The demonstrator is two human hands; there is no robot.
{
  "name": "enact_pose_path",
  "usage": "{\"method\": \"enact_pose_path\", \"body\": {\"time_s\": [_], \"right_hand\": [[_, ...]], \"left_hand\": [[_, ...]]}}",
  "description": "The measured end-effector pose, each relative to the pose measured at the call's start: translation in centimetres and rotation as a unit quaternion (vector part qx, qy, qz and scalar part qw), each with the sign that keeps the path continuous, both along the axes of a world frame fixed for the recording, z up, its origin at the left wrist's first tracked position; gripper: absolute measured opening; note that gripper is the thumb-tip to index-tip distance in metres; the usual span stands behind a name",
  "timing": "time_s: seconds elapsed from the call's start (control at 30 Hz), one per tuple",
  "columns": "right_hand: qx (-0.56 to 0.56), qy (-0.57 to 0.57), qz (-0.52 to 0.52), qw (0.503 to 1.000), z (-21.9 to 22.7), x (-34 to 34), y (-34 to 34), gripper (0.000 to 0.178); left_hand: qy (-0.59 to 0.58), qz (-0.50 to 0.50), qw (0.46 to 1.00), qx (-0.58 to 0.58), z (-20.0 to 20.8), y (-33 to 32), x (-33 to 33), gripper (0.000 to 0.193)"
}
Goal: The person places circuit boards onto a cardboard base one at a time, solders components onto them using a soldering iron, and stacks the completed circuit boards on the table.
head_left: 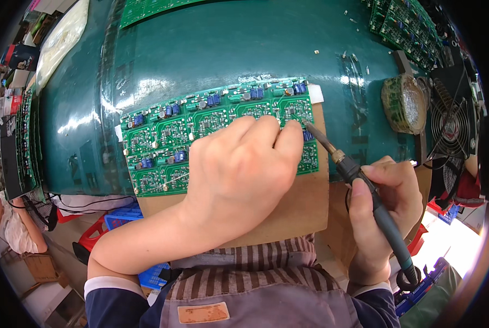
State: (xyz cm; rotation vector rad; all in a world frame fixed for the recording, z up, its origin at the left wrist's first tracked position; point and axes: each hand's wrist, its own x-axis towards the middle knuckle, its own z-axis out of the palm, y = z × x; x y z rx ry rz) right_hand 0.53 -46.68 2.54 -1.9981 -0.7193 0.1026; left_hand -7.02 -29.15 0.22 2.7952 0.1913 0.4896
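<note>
A green printed circuit board panel [146, 136] with rows of small parts and blue capacitors lies on a brown cardboard sheet [272, 221]. My left hand [244, 156] rests over the middle of the panel, fingers curled inward and closed; whatever they pinch is hidden beneath them. A thin silvery wire [174, 179] shows beside that hand, and I cannot tell whether it is held. In my right hand [389, 199] is a soldering iron [384, 218], gripped like a pen. Its tip points at the panel's right part, close to my left fingertips.
A green mat [211, 49] covers the bench. At right are a round tape-wrapped dish [403, 104] and a fan [451, 117]. More circuit boards stand at the upper right [408, 30] and left edge [28, 142]. A person [23, 224] sits far left.
</note>
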Motion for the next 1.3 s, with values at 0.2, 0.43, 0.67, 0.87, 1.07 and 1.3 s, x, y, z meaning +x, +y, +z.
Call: {"method": "enact_pose_path", "body": {"time_s": [0.2,0.43,0.67,0.87,1.07,1.3], "right_hand": [[0.023,-0.026,-0.008,0.999,-0.4,-0.2,-0.3,0.018],[0.053,-0.064,-0.209,0.974,-0.1,1.1,-4.9,0.014],[-0.006,-0.136,-0.269,0.954,-3.2,4.3,-8.3,0.012],[0.099,-0.072,-0.133,0.984,-2.4,-0.4,-6.1,0.015],[0.120,-0.016,0.011,0.993,-2.2,-3.0,-5.0,0.022],[0.086,0.030,0.014,0.996,-2.1,-3.0,-4.9,0.020]], "left_hand": [[0.014,0.002,1.000,0.009,0.4,0.0,0.3,0.012],[-0.028,-0.006,0.999,-0.020,0.5,-0.1,-0.4,0.015],[0.014,0.007,0.997,-0.082,1.5,-1.0,-1.5,0.014],[-0.032,-0.019,0.998,-0.047,0.9,-1.7,-2.8,0.019],[0.003,-0.008,0.996,-0.090,0.1,-2.6,-4.0,0.013],[0.000,-0.007,0.998,-0.066,-0.3,-2.6,-3.9,0.013]]}}
